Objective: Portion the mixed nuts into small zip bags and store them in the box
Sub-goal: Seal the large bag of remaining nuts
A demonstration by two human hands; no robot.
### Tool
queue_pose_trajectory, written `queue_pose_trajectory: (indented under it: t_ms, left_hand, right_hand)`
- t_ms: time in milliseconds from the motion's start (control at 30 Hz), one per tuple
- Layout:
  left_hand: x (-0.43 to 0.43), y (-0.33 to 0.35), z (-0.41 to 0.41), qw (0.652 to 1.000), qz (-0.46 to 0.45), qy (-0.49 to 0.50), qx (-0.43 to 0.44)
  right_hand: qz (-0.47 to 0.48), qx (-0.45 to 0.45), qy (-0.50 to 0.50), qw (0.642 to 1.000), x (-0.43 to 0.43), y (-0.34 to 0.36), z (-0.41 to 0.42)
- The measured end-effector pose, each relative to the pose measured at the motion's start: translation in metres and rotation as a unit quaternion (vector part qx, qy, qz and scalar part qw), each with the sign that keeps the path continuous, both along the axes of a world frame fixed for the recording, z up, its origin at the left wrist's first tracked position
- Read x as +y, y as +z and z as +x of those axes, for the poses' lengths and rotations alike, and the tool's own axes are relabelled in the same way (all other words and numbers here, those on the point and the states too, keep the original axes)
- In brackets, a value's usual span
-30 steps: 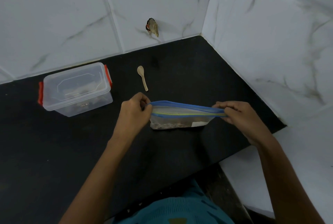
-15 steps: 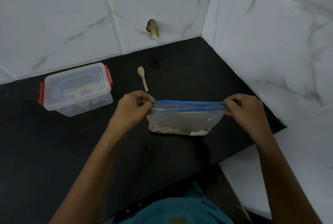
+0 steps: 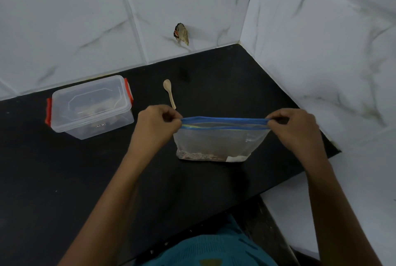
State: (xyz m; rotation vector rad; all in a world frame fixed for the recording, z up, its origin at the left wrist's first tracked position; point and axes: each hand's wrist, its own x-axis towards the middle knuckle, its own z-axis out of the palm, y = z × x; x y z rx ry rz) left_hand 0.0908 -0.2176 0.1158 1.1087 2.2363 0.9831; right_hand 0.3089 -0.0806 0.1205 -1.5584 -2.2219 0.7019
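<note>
Blue zip strip runs left to right between the 2 hands: the left hand (image 3: 157, 125) pinches one end of the zip bag (image 3: 220, 139), the right hand (image 3: 293, 128) pinches the other, fingers pressed together on the seal. The bag stands upright on the black counter (image 3: 64, 180), nuts settled at its bottom. The lidded box (image 3: 90, 106) sits well apart to the left, so the left hand is nearer for storing it.

Tabletop (image 3: 64, 180) is plain black, wall tiles (image 3: 64, 19) white with grey marble veining. Zip bag (image 3: 218, 139) is clear with a blue strip on top, box (image 3: 90, 107) clear with orange-red clips, spoon (image 3: 169, 92) pale tan.
</note>
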Motion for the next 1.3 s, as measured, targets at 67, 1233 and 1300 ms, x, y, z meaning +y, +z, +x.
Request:
queue_pose_trajectory:
  t_ms: [67, 1233, 1300]
  left_hand:
    - [0.001, 0.002, -0.001, 1.000, -0.001, 0.002, -0.027]
    - [0.025, -0.013, 0.009, 0.990, 0.006, 0.060, 0.127]
    - [0.036, -0.007, 0.027, 0.975, 0.040, 0.011, 0.216]
  right_hand:
    - [-0.048, 0.046, -0.014, 0.998, 0.004, 0.002, 0.001]
    - [-0.108, 0.405, -0.034, 0.907, 0.023, -0.055, -0.021]
    - [-0.104, 0.400, -0.029, 0.910, 0.022, -0.055, -0.019]
